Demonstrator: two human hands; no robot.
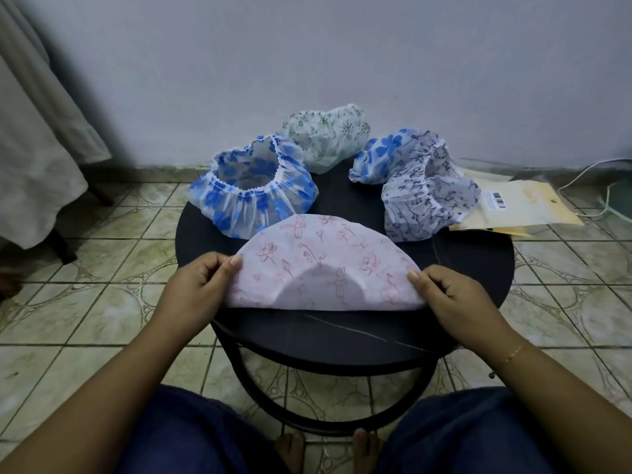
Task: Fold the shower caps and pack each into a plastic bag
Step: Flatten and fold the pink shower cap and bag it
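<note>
A pink shower cap printed with flowers and dragonflies lies folded into a half circle on the round black table. My left hand pinches its left corner and my right hand pinches its right corner. Behind it sit a blue-flowered cap with its elastic opening up, a green-patterned cap, another blue-flowered cap and a cap with dark branch print. Plastic bags with yellow card backing lie at the table's right edge.
The table stands on a tiled floor close to a pale wall. A light cloth hangs at the left. A white cable runs along the floor at the right. My knees and bare feet are below the table.
</note>
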